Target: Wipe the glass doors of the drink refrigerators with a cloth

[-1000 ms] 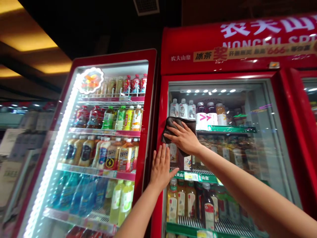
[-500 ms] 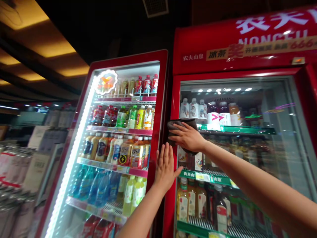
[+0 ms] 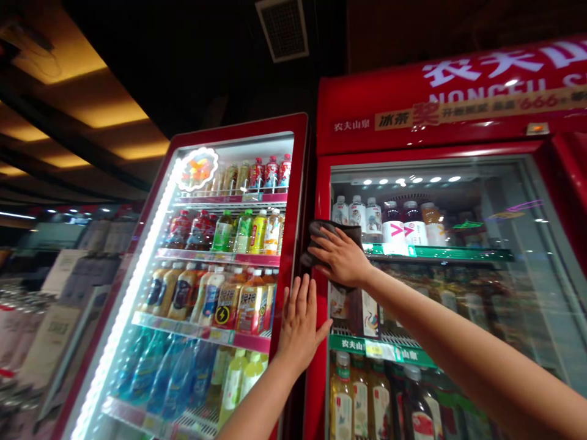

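1. Several rows of bottles (image 3: 223,232) stood on the shelves of the left cooler (image 3: 294,201), behind its lit front.
2. Left hand (image 3: 300,327): raised in front of the gap between the coolers, palm turned away, fingers extended upward and nearly together, thumb spread to the right. Contact with the surfaces behind it could not be determined.
3. Dark cloth (image 3: 314,231): positioned beneath the right hand, over the left frame of the right cooler (image 3: 323,189), its left edge reaching the gap.
4. Right hand (image 3: 342,256): laid flat on the cloth, fingers spread and pointed left; the thumb's grip could not be determined.
5. White-capped bottles (image 3: 358,214) stood behind the right cooler's glass, beside the cloth's upper edge.
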{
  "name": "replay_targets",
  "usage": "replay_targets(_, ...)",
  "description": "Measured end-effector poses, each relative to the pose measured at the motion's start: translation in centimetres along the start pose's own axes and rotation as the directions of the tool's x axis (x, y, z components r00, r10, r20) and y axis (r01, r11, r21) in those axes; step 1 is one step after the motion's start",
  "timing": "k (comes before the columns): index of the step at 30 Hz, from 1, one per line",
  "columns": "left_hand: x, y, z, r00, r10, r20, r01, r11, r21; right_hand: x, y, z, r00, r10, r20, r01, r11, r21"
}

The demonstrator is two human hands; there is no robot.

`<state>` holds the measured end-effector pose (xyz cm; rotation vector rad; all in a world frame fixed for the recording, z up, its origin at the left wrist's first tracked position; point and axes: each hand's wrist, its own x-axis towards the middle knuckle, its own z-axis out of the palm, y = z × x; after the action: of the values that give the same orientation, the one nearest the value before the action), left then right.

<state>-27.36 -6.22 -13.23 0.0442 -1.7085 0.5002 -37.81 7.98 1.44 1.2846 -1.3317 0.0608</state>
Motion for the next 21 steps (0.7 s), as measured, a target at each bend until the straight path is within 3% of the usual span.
replay_targets(4, 1.3, 0.5, 0.6, 0.999, 0.036, 0.030, -0.036, 0.999, -0.001, 4.2, 4.9, -1.8, 0.963, 0.254, -0.087, -0.260, 0.964, -0.065)
replay_targets(6, 1.6, 0.6, 0.7, 0.998, 0.049, 0.040, -0.049, 0.999, -0.004, 3.5, 5.5, -2.0, 0.912, 0.374, -0.168, -0.391, 0.917, -0.083)
replay_targets(8, 1.6, 0.4, 0.6, 0.998, 0.048, 0.035, -0.048, 0.999, 0.004, 1.1, 4.5, -1.6, 0.855, 0.458, -0.243, -0.492, 0.865, -0.101)
replay_targets(10, 1.6, 0.2, 0.4, 0.999, 0.051, 0.016, -0.051, 0.999, 0.013, -1.5, 2.4, -0.9, 0.848, 0.466, -0.255, -0.507, 0.852, -0.130)
replay_targets(12, 1.8, 0.0, 0.4, 0.998, 0.070, -0.011, -0.069, 0.998, 0.011, -3.0, 0.7, -0.5, 0.905, 0.384, -0.183, -0.413, 0.897, -0.158)
replay_targets(14, 2.6, 0.3, 0.6, 0.995, 0.091, -0.037, -0.090, 0.996, 0.009, -2.6, 0.6, -0.7, 0.958, 0.272, -0.091, -0.284, 0.946, -0.157)
replay_targets(16, 3.9, 0.9, 1.0, 0.993, 0.099, -0.061, -0.099, 0.995, 0.007, -1.2, 2.4, -1.6, 0.972, 0.227, -0.053, -0.232, 0.962, -0.143)
replay_targets(18, 5.3, 1.7, 1.6, 0.991, 0.106, -0.076, -0.106, 0.994, -0.005, -0.1, 5.5, -2.8, 0.955, 0.285, -0.079, -0.294, 0.945, -0.145)
replay_targets(21, 6.5, 2.4, 2.4, 0.988, 0.126, -0.088, -0.130, 0.991, -0.040, -1.8, 9.8, -4.3, 0.862, 0.465, -0.200, -0.497, 0.853, -0.158)
